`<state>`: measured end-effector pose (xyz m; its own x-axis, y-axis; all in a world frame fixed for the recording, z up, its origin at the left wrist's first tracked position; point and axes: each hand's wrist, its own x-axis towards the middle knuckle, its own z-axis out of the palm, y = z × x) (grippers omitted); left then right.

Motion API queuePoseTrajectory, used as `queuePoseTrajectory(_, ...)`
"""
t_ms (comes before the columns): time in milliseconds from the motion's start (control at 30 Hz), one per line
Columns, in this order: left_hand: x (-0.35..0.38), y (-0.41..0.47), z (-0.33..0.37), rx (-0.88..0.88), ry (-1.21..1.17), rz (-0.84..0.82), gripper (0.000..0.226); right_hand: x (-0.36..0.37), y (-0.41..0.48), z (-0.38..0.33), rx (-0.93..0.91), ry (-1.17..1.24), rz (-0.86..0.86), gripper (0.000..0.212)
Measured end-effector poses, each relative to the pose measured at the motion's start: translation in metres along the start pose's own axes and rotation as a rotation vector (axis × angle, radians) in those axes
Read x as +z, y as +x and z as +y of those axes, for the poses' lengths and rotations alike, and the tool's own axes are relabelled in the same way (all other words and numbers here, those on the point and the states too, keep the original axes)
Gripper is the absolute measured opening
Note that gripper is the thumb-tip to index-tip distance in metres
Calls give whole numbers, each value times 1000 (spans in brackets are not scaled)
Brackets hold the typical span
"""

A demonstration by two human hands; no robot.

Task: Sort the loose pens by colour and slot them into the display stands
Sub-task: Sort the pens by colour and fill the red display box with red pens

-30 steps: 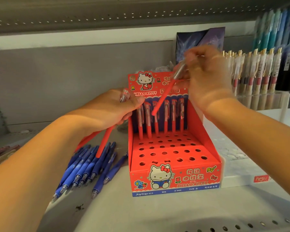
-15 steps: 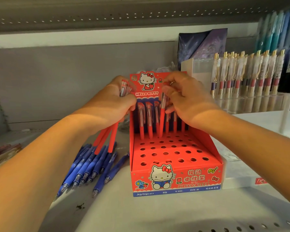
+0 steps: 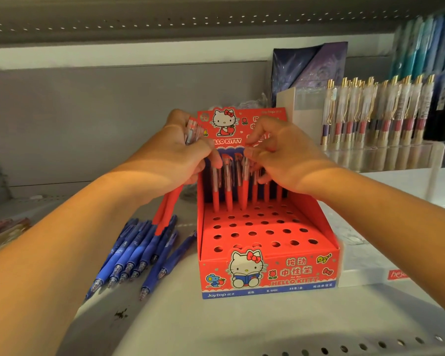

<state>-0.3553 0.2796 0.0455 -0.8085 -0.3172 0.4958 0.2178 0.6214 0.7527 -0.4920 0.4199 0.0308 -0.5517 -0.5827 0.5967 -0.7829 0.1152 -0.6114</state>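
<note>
my left hand (image 3: 183, 160) grips red pens (image 3: 168, 211) | my right hand (image 3: 285, 158) pinches one pen (image 3: 245, 191), back row of the stand (image 3: 267, 273)

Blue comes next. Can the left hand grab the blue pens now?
Probably not yet: the left hand grips a bunch of red pens, though the blue pens lie uncovered just below.
</note>
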Motion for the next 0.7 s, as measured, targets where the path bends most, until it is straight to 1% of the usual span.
queuePoseTrajectory(133, 1, -1, 2, 31, -95, 25, 18, -2, 1, -1, -28, -31, 26, 27)
queuePoseTrajectory(300, 5, 0, 2, 42, -86, 45, 15, 1, -3, 2, 10, -111, -100, 32)
queuePoseTrajectory(367, 4, 1, 3, 44, -93, 52, 14, 0, -3, -1, -19, -175, -79, 31)
queuePoseTrajectory(433, 3, 1, 3, 53, -140, 51, 13, -1, -3, -7, -62, -224, -11, 27)
queuePoseTrajectory(467, 3, 2, 4, 57, -174, 45, 13, -1, -4, -12, -85, -207, 20, 27)
queuePoseTrajectory(533, 4, 2, 4, 65, -240, 28, 12, 1, -8, -21, -129, -51, 30, 27)
queuePoseTrajectory(600, 5, 2, 5, 73, -297, 8, 14, 4, -14, -29, -188, 138, -29, 31)
queuePoseTrajectory(700, 4, 1, 7, 80, -372, -17, 20, 5, -21, -33, -262, 323, -173, 37)
